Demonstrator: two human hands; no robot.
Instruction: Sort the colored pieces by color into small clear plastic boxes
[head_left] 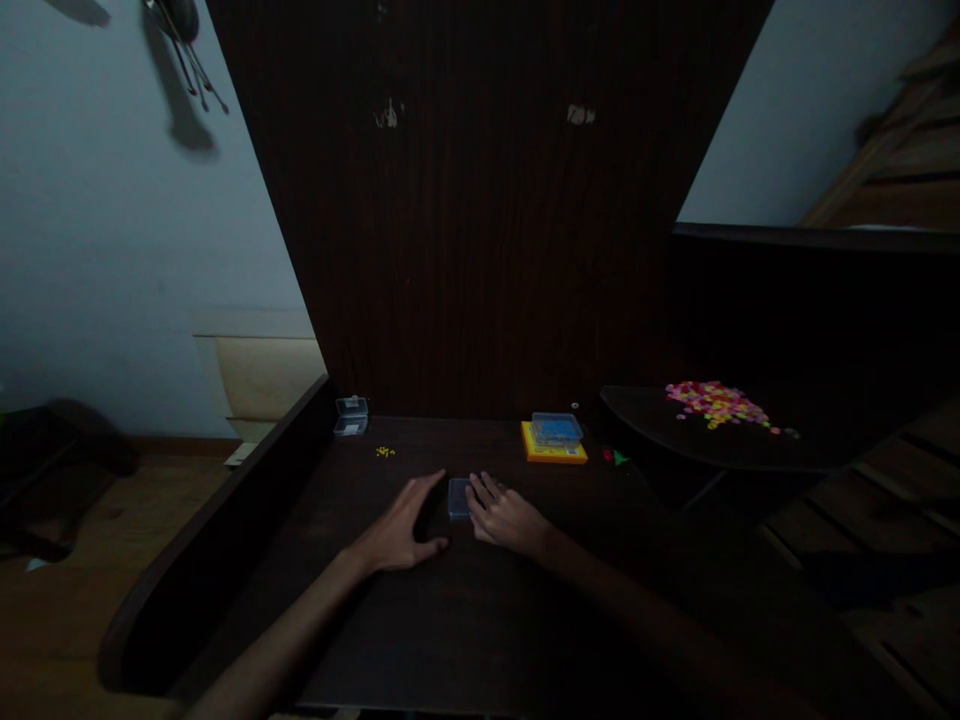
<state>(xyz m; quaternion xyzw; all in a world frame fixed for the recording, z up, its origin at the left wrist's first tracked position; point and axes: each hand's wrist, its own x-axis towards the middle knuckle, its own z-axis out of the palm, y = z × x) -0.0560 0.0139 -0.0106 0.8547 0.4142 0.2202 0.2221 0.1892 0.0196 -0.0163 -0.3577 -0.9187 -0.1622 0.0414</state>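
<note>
A small clear plastic box lies on the dark wooden desk, between my two hands. My right hand rests over the box's right side, fingers stretched out and touching it. Just left of the box, my left hand is open, its thumb and fingers spread apart with nothing between them. Whether the box holds anything is too dark to tell.
An open clear case and some tiny yellow pieces sit at the back left. Behind my right hand, a clear box with blue contents tops a yellow-orange box. Red and green bits lie beside them. Colourful pieces cover part of a side shelf.
</note>
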